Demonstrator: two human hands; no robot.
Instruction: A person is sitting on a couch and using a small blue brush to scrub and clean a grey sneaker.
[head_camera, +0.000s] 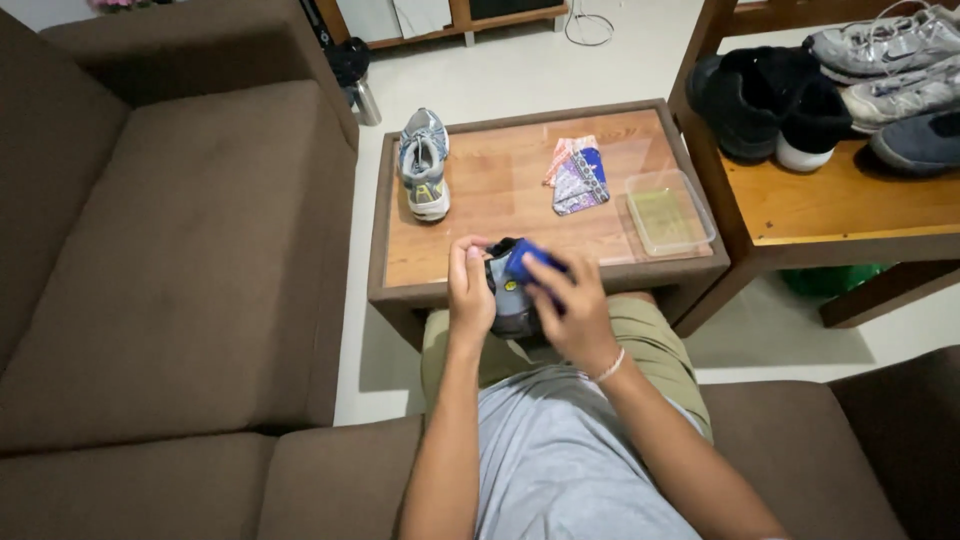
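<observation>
My left hand (468, 285) grips the side of a grey and dark sneaker (510, 305) held over my lap, just in front of the low wooden table (520, 205). My right hand (565, 305) presses a blue cloth (528, 262) against the top of that shoe. The matching grey sneaker (425, 163) stands on the table's far left part, toe pointing towards me.
A folded patterned cloth (577, 175) and a clear plastic container (667, 212) lie on the table's right half. A wooden bench (850, 205) at the right carries several shoes (850, 85). A brown sofa (170, 250) fills the left side.
</observation>
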